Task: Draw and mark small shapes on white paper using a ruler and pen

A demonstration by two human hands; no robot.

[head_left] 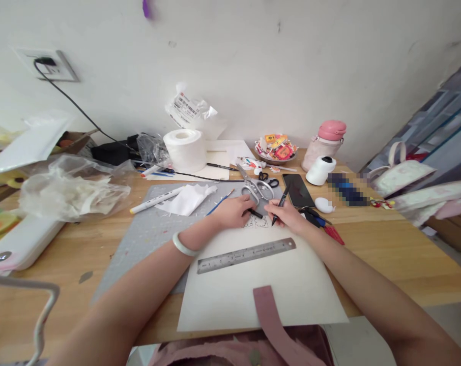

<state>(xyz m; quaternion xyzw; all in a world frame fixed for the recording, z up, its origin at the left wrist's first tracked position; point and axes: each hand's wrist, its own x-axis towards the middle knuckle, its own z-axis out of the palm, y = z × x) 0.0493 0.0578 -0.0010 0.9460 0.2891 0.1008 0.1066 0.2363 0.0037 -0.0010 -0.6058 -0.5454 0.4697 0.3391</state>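
Note:
In my right hand (286, 216) is a black pen (281, 201), its tip down at the top edge of a large white sheet of paper (223, 295). My left hand (236, 211) rests on the sheet's upper edge, its fingers closed around a black pen cap (255, 213). Small black line drawings (261, 222) lie on the paper between the hands, partly covered by them. A steel ruler (248, 254) lies aslant on the sheet, nearer to me. Just beyond my hands are metal-handled scissors (255, 188).
Under the paper is a grey cutting mat (139, 239), with a white marker (157, 200) and crumpled tissue (188, 198). Behind stand a tissue roll (184, 152), a candy bowl (276, 150) and a pink bottle (324, 145). A phone (298, 190) and thread cone (321, 170) are at right.

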